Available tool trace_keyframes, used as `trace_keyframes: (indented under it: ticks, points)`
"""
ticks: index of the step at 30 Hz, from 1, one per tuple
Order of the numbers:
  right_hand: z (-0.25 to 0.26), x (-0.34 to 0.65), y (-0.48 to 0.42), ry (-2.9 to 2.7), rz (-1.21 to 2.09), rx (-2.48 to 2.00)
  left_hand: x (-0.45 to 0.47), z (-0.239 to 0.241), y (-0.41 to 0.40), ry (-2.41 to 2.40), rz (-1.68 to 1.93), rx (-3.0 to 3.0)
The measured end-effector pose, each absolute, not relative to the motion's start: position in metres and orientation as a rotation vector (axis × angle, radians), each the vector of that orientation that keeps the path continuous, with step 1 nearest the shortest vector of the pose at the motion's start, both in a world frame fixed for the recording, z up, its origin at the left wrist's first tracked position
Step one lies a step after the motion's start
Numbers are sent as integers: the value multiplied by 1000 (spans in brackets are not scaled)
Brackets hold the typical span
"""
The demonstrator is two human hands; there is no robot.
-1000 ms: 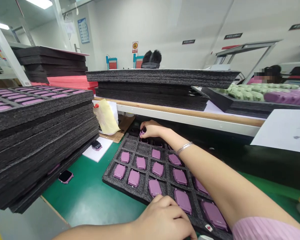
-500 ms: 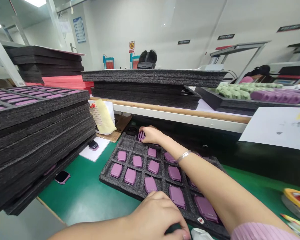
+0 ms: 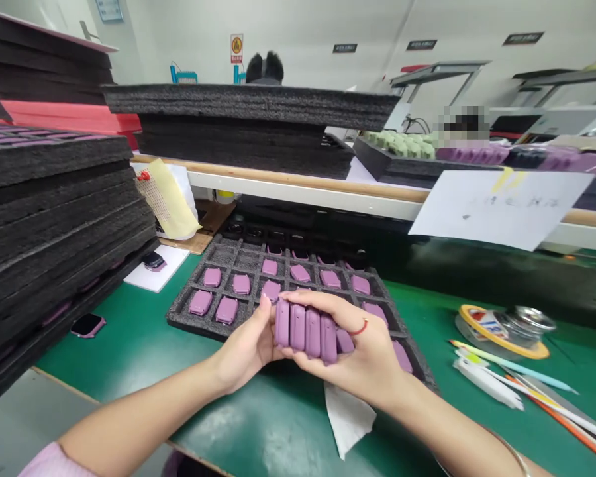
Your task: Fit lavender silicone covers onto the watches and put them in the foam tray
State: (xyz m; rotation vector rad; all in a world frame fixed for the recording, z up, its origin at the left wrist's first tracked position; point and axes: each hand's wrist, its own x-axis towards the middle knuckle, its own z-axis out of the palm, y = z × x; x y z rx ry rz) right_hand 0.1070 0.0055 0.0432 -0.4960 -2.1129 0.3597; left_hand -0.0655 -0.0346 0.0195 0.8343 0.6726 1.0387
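Several purple watch cases (image 3: 305, 331) stand on edge in a row between my hands, over the near side of a black foam tray (image 3: 181, 317). My right hand (image 3: 365, 348) is closed round the row, thumb and fingers along its two long sides. At the row's left end my left hand (image 3: 246, 348) grips too, its thumb up and its other fingers partly hidden behind. More purple watch cases, such as one at the left (image 3: 227, 309), lie in the tray's compartments. Part of the tray is hidden behind my hands.
Tall stacks of foam trays (image 3: 54, 218) rise on the left. A smartwatch (image 3: 88, 325) lies on the green table (image 3: 218, 434). White paper (image 3: 350, 417) lies below my right hand. Pens (image 3: 514, 368) and a yellow-rimmed container (image 3: 477, 331) lie right. A shelf edge (image 3: 288, 185) crosses behind.
My right hand has come back from the tray's far left corner with the purple watch cases. My left hand has lifted from the tray's near edge to meet them. The view has shifted right.
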Motion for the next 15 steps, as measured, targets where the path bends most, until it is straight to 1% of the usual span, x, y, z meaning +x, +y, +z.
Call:
trace_keyframes:
  ticks: [2,8,15]
  points:
    - [34,110,-1,-2092,417,-521,-63,15,-39,641,983,878]
    - [19,114,-8,-2023,659,-480,-59,4,-47,752,966,989]
    - [7,119,-9,-1981,666,-492,-56,4,-46,713,930,932]
